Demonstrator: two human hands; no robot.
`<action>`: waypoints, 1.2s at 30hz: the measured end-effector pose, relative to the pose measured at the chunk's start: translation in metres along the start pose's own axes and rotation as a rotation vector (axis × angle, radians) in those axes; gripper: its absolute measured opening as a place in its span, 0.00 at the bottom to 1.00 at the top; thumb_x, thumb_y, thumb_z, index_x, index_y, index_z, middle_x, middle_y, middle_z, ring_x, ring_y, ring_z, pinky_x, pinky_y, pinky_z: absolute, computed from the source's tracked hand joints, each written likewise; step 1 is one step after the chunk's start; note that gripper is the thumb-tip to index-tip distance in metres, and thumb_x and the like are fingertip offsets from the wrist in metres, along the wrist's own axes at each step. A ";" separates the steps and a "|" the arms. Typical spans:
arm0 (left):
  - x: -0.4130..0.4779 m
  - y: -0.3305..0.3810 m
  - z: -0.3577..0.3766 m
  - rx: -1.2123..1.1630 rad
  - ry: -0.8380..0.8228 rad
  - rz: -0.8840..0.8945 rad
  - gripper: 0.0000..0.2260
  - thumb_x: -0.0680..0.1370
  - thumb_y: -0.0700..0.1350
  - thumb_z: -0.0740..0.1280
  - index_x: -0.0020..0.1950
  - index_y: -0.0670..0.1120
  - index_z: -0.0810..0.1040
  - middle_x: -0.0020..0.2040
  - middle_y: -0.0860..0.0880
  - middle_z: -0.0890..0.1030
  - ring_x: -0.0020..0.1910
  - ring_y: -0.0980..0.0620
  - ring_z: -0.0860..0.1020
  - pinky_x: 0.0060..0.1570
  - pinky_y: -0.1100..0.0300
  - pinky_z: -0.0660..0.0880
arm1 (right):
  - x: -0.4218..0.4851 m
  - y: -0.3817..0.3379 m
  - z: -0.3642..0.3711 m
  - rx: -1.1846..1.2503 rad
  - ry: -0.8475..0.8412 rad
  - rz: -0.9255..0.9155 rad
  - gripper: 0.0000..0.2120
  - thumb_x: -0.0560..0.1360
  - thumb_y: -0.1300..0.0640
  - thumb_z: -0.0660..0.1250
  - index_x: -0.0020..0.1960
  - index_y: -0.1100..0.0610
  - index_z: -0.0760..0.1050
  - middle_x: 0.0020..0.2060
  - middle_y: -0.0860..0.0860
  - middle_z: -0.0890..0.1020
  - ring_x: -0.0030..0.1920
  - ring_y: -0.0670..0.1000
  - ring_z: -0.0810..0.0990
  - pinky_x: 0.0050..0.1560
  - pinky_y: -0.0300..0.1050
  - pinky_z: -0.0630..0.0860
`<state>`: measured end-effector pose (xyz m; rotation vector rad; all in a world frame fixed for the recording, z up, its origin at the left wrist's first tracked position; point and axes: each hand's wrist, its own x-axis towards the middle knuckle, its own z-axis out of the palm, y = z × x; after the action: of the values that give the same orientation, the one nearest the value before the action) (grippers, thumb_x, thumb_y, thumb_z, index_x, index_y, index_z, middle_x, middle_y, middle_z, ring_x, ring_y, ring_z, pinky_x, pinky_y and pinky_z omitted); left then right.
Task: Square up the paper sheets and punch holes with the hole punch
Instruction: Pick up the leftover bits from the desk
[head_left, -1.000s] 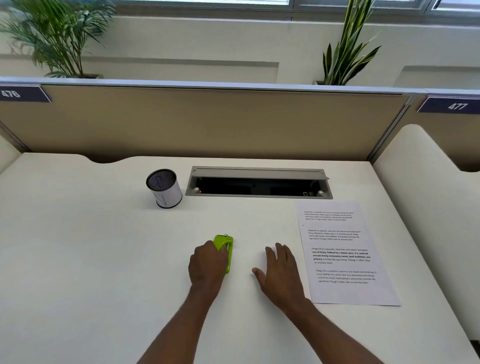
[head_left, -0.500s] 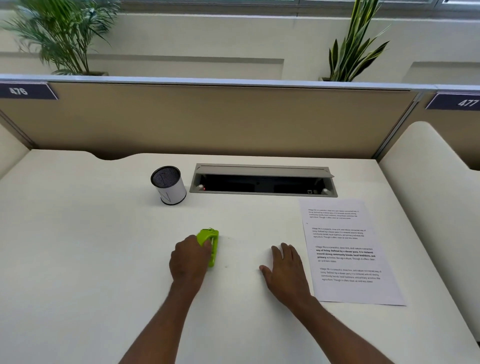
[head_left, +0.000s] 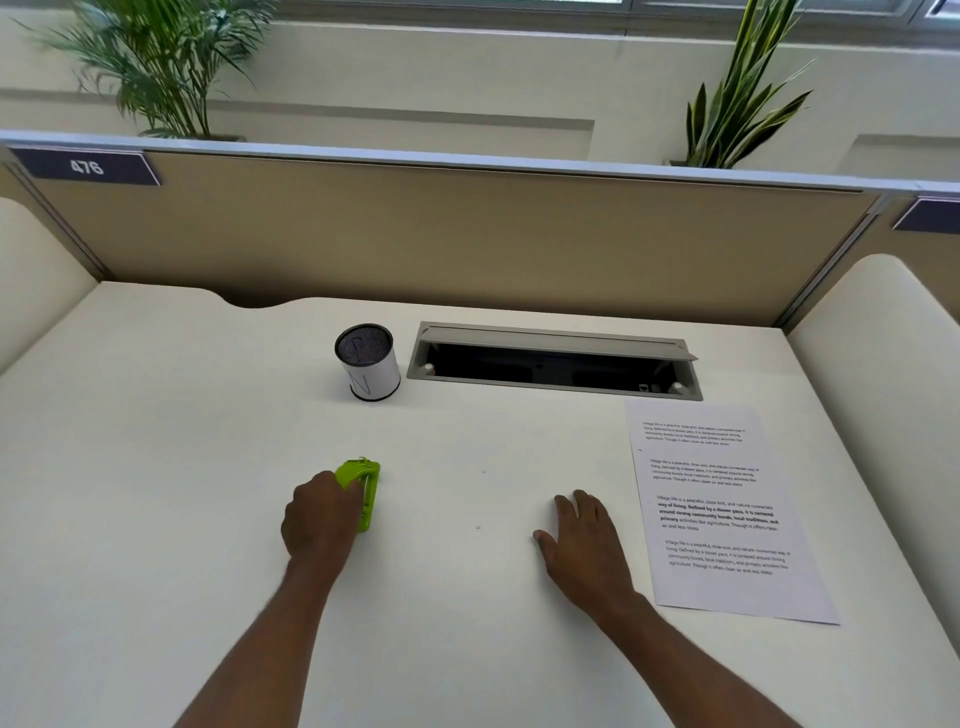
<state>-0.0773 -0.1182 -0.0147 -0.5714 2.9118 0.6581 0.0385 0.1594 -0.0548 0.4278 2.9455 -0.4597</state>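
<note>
White desk against a tan partition labelled 476, 2 plants behind. Left hand clenched around green punch, left of centre on the desk. Right hand flat, fingers spread, grasping nothing, just left of the printed paper at the right. Mesh cup beside an open cable tray.
</note>
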 end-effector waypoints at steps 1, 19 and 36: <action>0.001 0.000 0.001 -0.005 -0.001 -0.002 0.14 0.75 0.52 0.65 0.46 0.41 0.78 0.47 0.38 0.81 0.47 0.35 0.80 0.43 0.52 0.74 | 0.000 0.000 0.000 -0.007 -0.002 0.001 0.28 0.79 0.44 0.58 0.73 0.60 0.63 0.73 0.60 0.65 0.74 0.60 0.60 0.75 0.50 0.57; -0.083 0.040 0.063 0.000 -0.260 0.524 0.16 0.78 0.48 0.60 0.64 0.49 0.77 0.59 0.49 0.78 0.60 0.50 0.74 0.59 0.58 0.72 | 0.062 -0.066 -0.006 0.222 0.032 -0.030 0.13 0.79 0.53 0.61 0.57 0.52 0.81 0.51 0.52 0.84 0.53 0.55 0.80 0.50 0.47 0.75; -0.078 0.044 0.077 0.032 -0.230 0.571 0.11 0.77 0.46 0.59 0.49 0.43 0.79 0.48 0.45 0.79 0.51 0.47 0.76 0.46 0.60 0.69 | 0.087 -0.073 -0.011 -0.027 0.000 -0.228 0.12 0.76 0.59 0.58 0.42 0.58 0.79 0.40 0.53 0.81 0.41 0.55 0.79 0.37 0.45 0.69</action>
<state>-0.0205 -0.0215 -0.0524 0.3408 2.8456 0.6707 -0.0672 0.1182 -0.0389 0.0883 3.0097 -0.4432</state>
